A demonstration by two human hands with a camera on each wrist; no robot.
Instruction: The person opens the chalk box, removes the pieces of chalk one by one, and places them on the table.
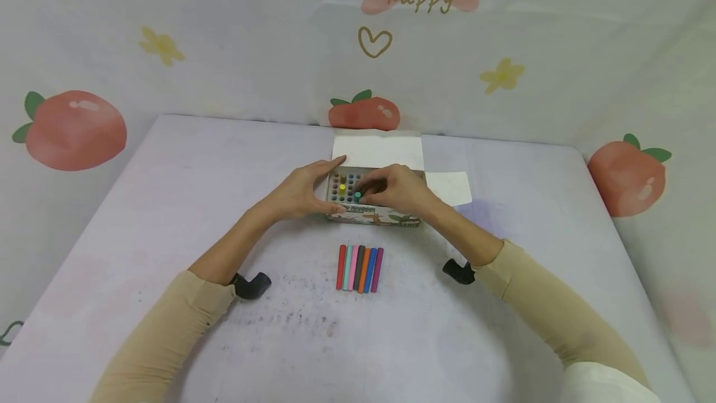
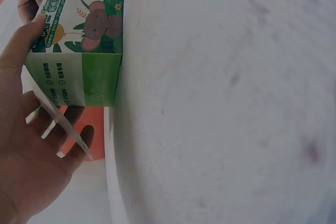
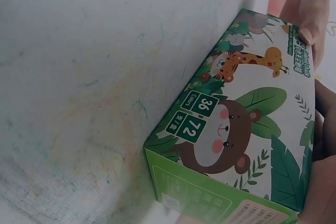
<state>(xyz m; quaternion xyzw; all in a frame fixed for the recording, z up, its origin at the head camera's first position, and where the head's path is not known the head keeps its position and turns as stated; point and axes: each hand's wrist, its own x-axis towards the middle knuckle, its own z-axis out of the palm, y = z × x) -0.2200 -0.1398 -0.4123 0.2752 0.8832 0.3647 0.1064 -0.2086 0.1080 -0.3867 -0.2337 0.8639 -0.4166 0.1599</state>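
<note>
An open cardboard box (image 1: 373, 215) with animal drawings stands at the table's middle, its inside a grid of holes. Yellow (image 1: 342, 189) and green (image 1: 358, 196) crayons stick up from the grid. My left hand (image 1: 302, 190) holds the box's left end, thumb at the front edge and index finger at the back; its other fingers spread by a side flap (image 2: 65, 121) in the left wrist view. Over the grid, my right hand (image 1: 399, 190) pinches the green crayon at its top. Its fingertips are partly hidden in the head view.
Several crayons (image 1: 360, 269) in red, mint, pink, dark grey, orange, blue and purple lie side by side in front of the box. The white lid (image 1: 379, 149) stands open at the back, and another flap (image 1: 449, 188) sticks out right. A patterned cloth hangs behind the table.
</note>
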